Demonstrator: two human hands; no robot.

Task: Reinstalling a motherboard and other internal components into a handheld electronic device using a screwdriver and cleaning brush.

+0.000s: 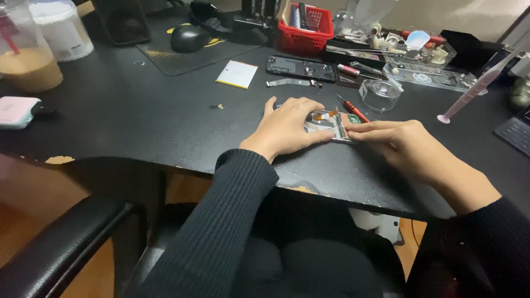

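A: Where's it sitting?
B: We're pinning the small opened phone board w/ orange flex ribbons under both palms – left hand, right hand, fingers flat, pressing not pinching.
A: Handling?
B: Prob. light, fragile; we're favouring edges outside our fingertips.

- A single view, from a camera worn on the person's head, looking down and forward over a matte black bench.
- The camera sits close: both black ribbed sleeves enter from the bottom edge, and the left hand and right hand meet near the middle of the frame.
- It faces away from the seated body; the lap and a black padded chair armrest fill the lower edge.
- The far side of the bench runs along the top, where a red plastic mesh basket stands.
- The horizon tilts slightly, the right side lying lower.
- No second view exists, so no part of the scene is shared.
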